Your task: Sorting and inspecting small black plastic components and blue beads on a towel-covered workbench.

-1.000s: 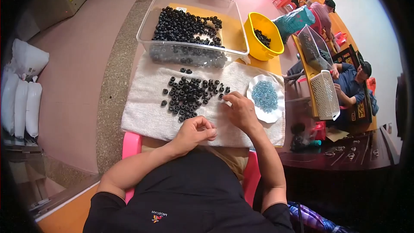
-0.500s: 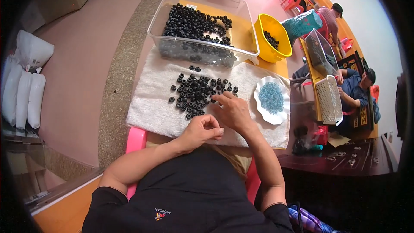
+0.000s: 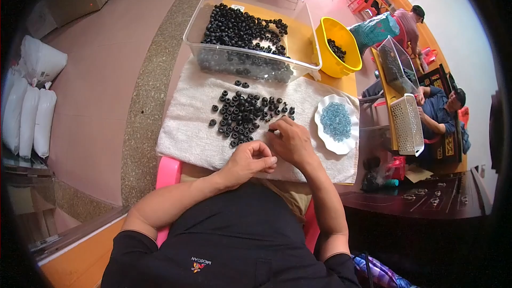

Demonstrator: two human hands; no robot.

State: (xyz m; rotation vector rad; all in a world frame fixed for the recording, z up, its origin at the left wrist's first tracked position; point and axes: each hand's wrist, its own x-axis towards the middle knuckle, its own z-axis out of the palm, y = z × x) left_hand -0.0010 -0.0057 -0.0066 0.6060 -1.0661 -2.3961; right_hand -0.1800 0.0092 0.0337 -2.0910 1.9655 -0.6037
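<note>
A loose pile of small black pieces with round holes (image 3: 240, 114), like thick beads, lies on a white towel (image 3: 186, 122). My right hand (image 3: 290, 141) is at the pile's near right edge, fingers bent and pinching a black piece that barely shows at the fingertips. Closer to my body, my left hand (image 3: 248, 164) is closed, thumb against the fingers; whatever it holds is hidden. Right of my right hand, a white scalloped dish (image 3: 321, 128) holds small clear-blue pieces (image 3: 336, 121).
Behind the towel stands a clear plastic bin (image 3: 200, 56) with many more black pieces. A yellow tub (image 3: 346, 68) with some of them sits beside it. At the right, a co-worker (image 3: 440, 106) sits by a white perforated basket (image 3: 407, 125). White sacks (image 3: 32, 120) stand far left.
My right hand has drawn back slightly from the pile toward my body, a black piece at its fingertips. The left hand has stayed in place.
</note>
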